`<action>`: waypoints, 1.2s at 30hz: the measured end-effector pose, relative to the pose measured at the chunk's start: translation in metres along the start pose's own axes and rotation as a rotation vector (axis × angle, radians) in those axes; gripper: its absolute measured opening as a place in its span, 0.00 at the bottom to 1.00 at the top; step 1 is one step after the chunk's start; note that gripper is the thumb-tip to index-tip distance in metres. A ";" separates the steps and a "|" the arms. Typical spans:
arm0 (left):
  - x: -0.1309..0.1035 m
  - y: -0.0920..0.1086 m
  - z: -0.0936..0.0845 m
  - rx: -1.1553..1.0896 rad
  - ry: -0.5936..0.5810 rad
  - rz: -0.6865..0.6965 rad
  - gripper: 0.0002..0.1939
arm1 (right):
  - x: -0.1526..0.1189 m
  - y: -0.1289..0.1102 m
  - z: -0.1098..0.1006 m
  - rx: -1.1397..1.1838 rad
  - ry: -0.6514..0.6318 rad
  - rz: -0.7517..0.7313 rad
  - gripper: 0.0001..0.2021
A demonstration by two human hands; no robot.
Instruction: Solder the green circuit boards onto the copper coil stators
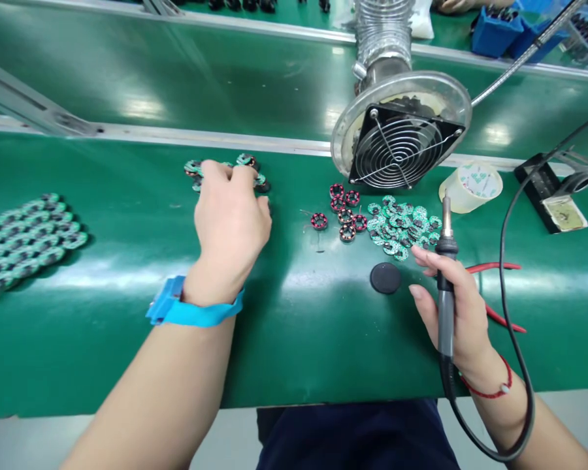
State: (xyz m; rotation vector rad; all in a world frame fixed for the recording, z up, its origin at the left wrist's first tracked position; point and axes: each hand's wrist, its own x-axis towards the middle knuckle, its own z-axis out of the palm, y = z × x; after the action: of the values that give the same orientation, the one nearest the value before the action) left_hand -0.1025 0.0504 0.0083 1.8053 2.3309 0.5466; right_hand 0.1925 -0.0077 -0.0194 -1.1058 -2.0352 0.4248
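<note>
Rows are looking finished, coils waiting. Your left hand is curling over pieces, hold unclear; half-open right hand is cradling soldering iron.

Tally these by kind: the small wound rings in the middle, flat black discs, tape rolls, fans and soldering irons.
Wound rings: 7
Flat black disc: 1
Tape roll: 1
Fan: 1
Soldering iron, in the right hand: 1
Total: 11

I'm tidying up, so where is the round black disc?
In the head view, the black disc lies right of centre, just below the green boards.
</note>
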 end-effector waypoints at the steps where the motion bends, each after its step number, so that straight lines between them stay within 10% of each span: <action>1: -0.001 0.002 0.001 -0.003 0.023 0.056 0.18 | 0.000 0.000 0.000 -0.001 -0.002 0.006 0.26; 6: -0.001 0.010 0.018 0.065 -0.187 0.465 0.15 | 0.001 -0.001 -0.001 -0.021 -0.015 -0.001 0.23; 16: -0.045 0.063 0.012 -0.564 -0.505 0.501 0.09 | 0.005 -0.012 0.010 -0.074 -0.076 -0.066 0.23; 23: -0.076 0.085 0.026 -0.878 -0.716 0.189 0.07 | 0.001 -0.013 0.015 -0.086 -0.056 0.010 0.18; 36: -0.065 0.077 0.027 -0.927 -0.802 0.106 0.10 | 0.001 -0.010 0.012 -0.062 0.006 0.016 0.23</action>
State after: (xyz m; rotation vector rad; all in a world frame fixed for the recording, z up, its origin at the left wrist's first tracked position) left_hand -0.0063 0.0100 0.0051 1.3118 1.1523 0.6099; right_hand 0.1771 -0.0121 -0.0205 -1.1596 -2.0476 0.3681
